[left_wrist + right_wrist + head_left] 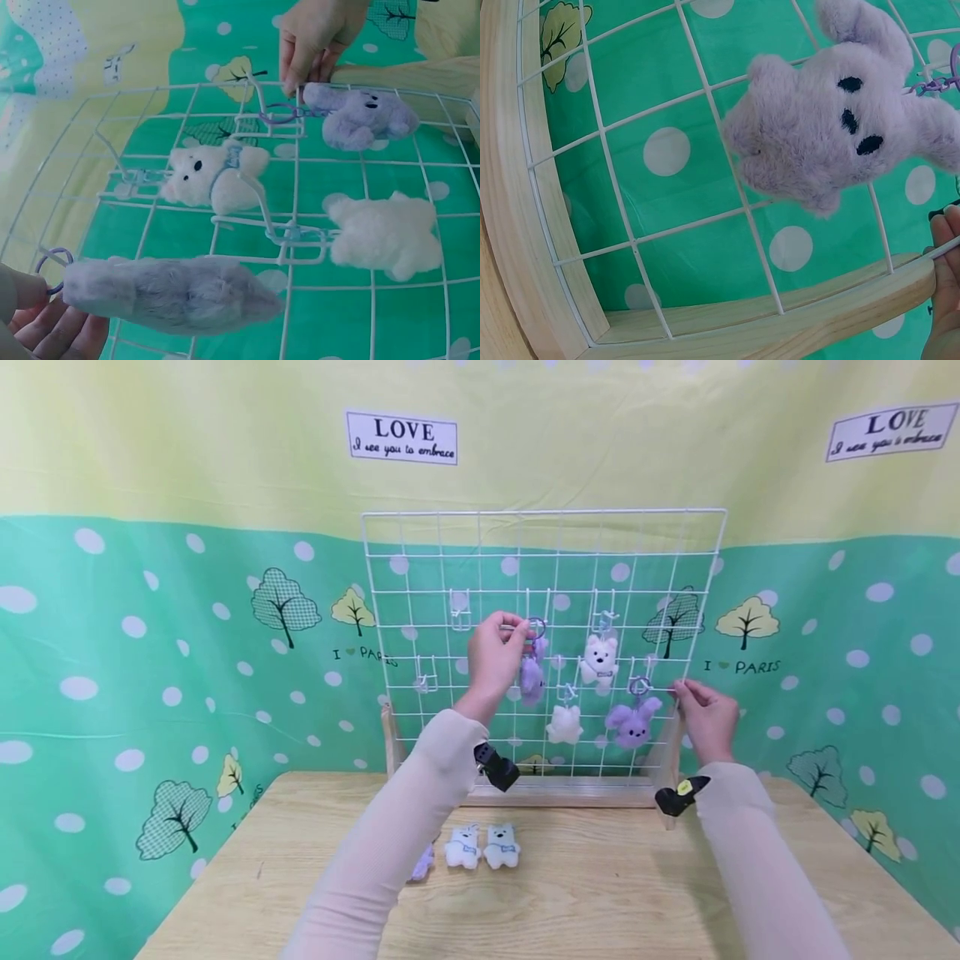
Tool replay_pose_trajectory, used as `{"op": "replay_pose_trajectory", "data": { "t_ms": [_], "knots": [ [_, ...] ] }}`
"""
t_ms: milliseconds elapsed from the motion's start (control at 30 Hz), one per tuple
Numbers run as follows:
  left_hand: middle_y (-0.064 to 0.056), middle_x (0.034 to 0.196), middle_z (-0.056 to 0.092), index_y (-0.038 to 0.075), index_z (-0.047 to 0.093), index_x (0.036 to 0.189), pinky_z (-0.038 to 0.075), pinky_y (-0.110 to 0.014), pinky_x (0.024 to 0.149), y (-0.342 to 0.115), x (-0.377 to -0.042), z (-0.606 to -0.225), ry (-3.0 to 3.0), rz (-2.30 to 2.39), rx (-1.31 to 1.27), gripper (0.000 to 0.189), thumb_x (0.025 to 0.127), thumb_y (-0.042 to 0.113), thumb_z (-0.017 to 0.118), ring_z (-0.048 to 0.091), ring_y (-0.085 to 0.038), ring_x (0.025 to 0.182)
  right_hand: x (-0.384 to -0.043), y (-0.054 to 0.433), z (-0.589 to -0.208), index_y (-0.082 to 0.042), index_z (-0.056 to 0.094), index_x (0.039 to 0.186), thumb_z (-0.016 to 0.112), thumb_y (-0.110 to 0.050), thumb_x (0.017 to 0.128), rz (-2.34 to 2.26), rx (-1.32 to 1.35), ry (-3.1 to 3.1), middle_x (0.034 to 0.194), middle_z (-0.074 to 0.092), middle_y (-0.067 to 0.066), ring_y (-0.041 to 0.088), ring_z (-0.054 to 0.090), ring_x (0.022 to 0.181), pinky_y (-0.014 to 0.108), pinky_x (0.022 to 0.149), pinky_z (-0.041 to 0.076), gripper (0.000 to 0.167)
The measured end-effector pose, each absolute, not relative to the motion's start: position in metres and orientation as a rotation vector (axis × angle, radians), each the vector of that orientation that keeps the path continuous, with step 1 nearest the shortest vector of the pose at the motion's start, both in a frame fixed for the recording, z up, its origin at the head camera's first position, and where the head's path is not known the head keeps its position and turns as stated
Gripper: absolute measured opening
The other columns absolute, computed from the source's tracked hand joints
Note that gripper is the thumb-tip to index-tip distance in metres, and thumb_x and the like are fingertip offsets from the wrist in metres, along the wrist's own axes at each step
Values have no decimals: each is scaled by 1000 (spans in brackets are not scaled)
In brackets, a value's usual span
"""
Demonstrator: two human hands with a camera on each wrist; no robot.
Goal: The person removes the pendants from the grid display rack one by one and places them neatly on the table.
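At the middle of the white wire grid rack (543, 512), my left hand (495, 658) pinches the purple ring (55, 259) of a purple plush keychain (532, 680). That plush hangs side-on in the head view; in the left wrist view the ring is at a hook's tip, and I cannot tell whether it is over it. My right hand (708, 720) grips the rack's right edge between thumb and fingers. Close to it hangs a purple long-eared plush keychain (633, 723). A white bear keychain (600, 660) and another white plush keychain (566, 725) hang from hooks between the hands.
Two hooks on the left, an upper hook (461, 612) and a lower hook (426, 677), hold no plush. Two white bear keychains, including this bear (502, 847), lie on the wooden table (600, 885). A purple plush (422, 865) lies partly behind my left sleeve.
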State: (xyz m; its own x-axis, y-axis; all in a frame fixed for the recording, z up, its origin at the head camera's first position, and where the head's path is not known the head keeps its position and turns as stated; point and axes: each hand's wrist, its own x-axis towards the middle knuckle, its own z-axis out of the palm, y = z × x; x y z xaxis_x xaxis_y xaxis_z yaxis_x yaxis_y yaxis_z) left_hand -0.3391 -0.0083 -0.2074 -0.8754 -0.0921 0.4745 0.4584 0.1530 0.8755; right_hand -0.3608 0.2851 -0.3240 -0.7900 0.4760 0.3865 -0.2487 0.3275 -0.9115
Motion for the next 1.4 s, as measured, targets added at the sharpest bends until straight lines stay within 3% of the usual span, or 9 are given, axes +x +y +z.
{"op": "replay_pose_trajectory", "data": {
  "t_ms": [233,733,1000,1400],
  "knots": [
    [-6,89,72,8,60,96,55,-26,59,-10,-330,-204,-1974,-1813,-395,12,94,20,59,69,-15,75,-362,286,-325,-12,62,122,59,-38,90,1525,-221,-1979,114,67,0,-2,61,91,15,82,49,42],
    [-9,94,72,4,56,102,56,-28,76,-15,-297,-236,-1977,-1961,-572,15,96,18,55,70,-19,80,-364,287,-327,-12,62,123,57,-42,89,1492,-183,-1994,116,66,3,1,62,96,17,85,49,45],
    [-11,93,72,1,54,104,54,-29,82,-15,-284,-268,-2041,-2028,-663,16,96,15,54,70,-19,82,-364,287,-327,-11,62,122,58,-39,90,1509,-182,-1983,115,67,1,-2,61,94,17,85,49,43],
    [-17,95,71,-1,52,103,54,-29,81,-17,-274,-329,-2159,-2094,-738,18,97,16,52,68,-22,85,-362,287,-326,-12,62,123,59,-40,90,1519,-198,-1985,115,67,1,-1,61,94,18,86,49,43]
  ]
}}
